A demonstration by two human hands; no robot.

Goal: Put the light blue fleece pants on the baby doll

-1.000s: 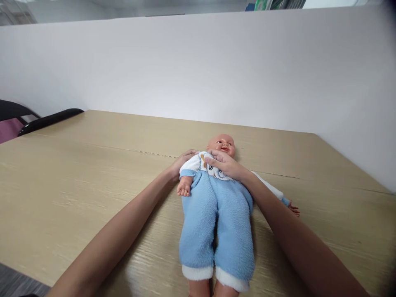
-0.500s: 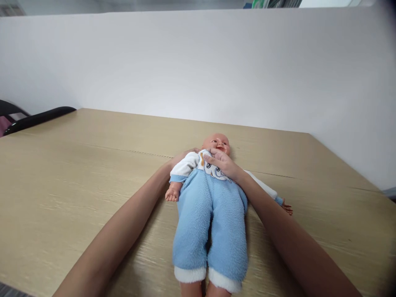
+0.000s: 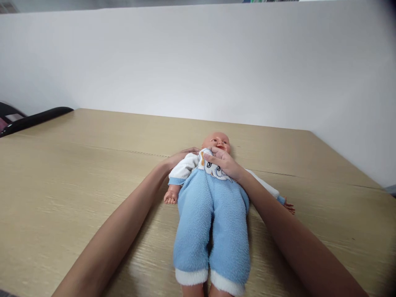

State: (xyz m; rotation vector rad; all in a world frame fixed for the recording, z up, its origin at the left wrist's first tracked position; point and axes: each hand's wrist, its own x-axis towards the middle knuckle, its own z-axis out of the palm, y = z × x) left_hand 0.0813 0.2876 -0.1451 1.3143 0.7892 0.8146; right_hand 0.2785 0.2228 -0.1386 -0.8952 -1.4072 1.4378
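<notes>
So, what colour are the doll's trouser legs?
Light blue with white cuffs, clearest in the head view.

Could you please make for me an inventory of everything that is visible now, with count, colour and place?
Doll: 1, pinkish, lying face up on the table
Doll's outfit: 1, light blue and white, on the doll
Table: 1, light wood tone, under the doll
Partition: 1, white, behind the table
Chair-like object: 1, mostly black, far left
Background items: count unclear, partly green, above the partition's edge
Hands: 2, bare; left hand at the doll's shoulder, partly hidden by its sleeve, right hand on its chest
Forearms: 2, bare, either side of the doll
</notes>
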